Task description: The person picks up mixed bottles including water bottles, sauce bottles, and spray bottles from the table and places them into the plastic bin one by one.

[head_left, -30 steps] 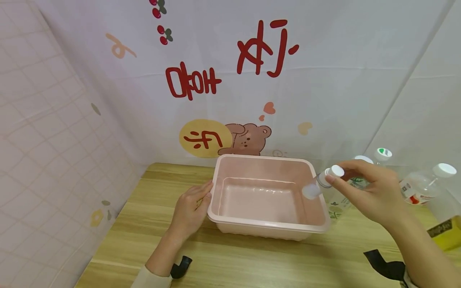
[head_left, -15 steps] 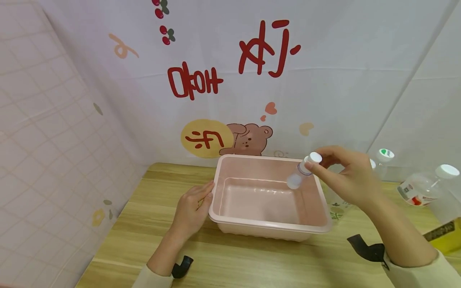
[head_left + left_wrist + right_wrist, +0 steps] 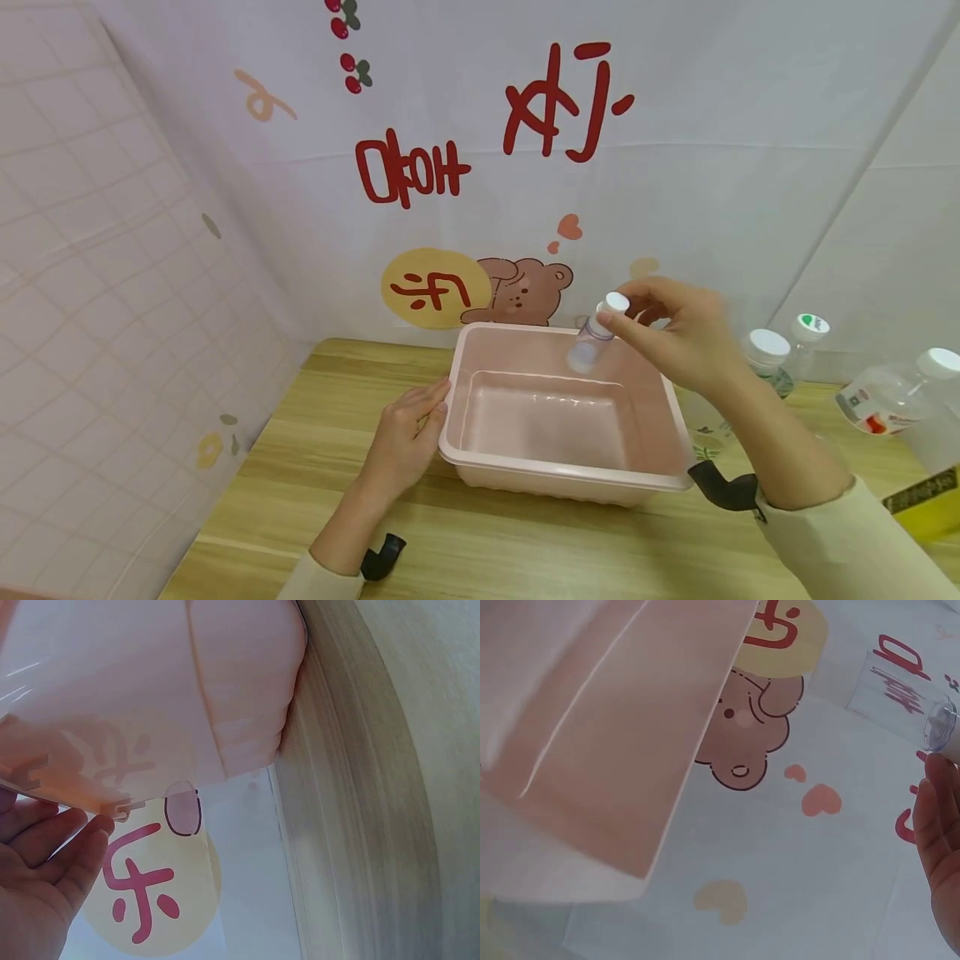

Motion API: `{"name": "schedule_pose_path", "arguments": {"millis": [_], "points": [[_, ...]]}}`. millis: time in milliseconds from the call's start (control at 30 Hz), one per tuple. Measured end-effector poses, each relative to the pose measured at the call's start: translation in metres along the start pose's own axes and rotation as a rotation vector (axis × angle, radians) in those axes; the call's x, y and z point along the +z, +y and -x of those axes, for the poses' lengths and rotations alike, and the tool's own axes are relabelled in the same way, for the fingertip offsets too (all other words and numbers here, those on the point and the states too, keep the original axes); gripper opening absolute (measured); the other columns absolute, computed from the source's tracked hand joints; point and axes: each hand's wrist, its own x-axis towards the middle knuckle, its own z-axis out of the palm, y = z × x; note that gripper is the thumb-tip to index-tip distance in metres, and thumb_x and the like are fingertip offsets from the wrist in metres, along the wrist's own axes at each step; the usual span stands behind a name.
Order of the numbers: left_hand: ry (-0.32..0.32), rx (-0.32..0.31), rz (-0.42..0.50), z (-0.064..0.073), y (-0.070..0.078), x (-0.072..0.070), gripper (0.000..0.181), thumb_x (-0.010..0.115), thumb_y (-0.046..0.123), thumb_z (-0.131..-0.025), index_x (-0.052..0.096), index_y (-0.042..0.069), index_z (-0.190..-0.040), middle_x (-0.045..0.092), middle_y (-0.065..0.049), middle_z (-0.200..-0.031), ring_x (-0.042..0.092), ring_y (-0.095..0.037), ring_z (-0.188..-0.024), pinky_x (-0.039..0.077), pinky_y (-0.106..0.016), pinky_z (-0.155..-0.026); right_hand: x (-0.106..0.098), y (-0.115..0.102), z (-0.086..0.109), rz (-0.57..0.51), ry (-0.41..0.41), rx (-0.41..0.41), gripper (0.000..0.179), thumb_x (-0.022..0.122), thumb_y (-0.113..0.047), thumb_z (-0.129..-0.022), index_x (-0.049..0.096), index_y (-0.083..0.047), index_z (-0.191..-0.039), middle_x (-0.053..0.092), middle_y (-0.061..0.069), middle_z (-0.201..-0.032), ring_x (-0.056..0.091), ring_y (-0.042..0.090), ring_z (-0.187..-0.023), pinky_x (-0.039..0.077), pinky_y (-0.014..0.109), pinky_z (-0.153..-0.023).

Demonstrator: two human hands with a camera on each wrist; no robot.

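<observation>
A pink plastic basin [image 3: 551, 483] stands on the wooden table. My left hand [image 3: 405, 437] touches its left rim from outside; in the left wrist view the fingertips [image 3: 96, 838] are right at the rim's underside. My right hand [image 3: 678, 337] pinches a small clear bottle [image 3: 583, 350] near its white cap [image 3: 617, 303]. The bottle is tilted, its base down toward the left, and overlaps the basin's back wall in the head view. Its clear body also shows at the right of the right wrist view, beside the right fingers [image 3: 934, 806].
On the right are clear bottles with white caps, including a tall one [image 3: 767, 348] and a labelled one [image 3: 873, 400]. A bottle of yellow liquid [image 3: 930, 512] is at the right edge. Printed white cloth [image 3: 697, 208] hangs behind the table [image 3: 300, 500].
My right hand has carried the small bottle leftward and away from me, from the basin's right edge to over its back part. My left hand has stayed at the left rim.
</observation>
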Motion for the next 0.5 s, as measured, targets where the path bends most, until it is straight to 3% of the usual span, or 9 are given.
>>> {"name": "schedule_pose_path", "arguments": {"millis": [200, 500], "points": [[-0.001, -0.008, 0.006, 0.000, 0.002, 0.000, 0.033, 0.061, 0.007, -0.102, 0.068, -0.006, -0.132, 0.066, -0.018, -0.137, 0.065, -0.033, -0.126, 0.052, -0.049, -0.107, 0.014, 0.001, -0.011, 0.033, -0.105, 0.113, 0.015, 0.084, -0.017, -0.089, 0.080, -0.011, -0.102, 0.072, 0.000, -0.083, 0.066, 0.013, -0.073, 0.052, 0.017, -0.068], [-0.001, -0.001, 0.004, -0.001, 0.000, 0.000, 0.033, 0.062, 0.006, -0.102, 0.068, -0.006, -0.132, 0.067, -0.019, -0.137, 0.065, -0.034, -0.126, 0.052, -0.050, -0.107, 0.036, 0.017, -0.028, 0.025, -0.214, 0.117, 0.015, 0.081, -0.024, -0.093, 0.079, -0.013, -0.103, 0.072, -0.001, -0.082, 0.064, 0.015, -0.078, 0.054, 0.027, -0.071]]}}
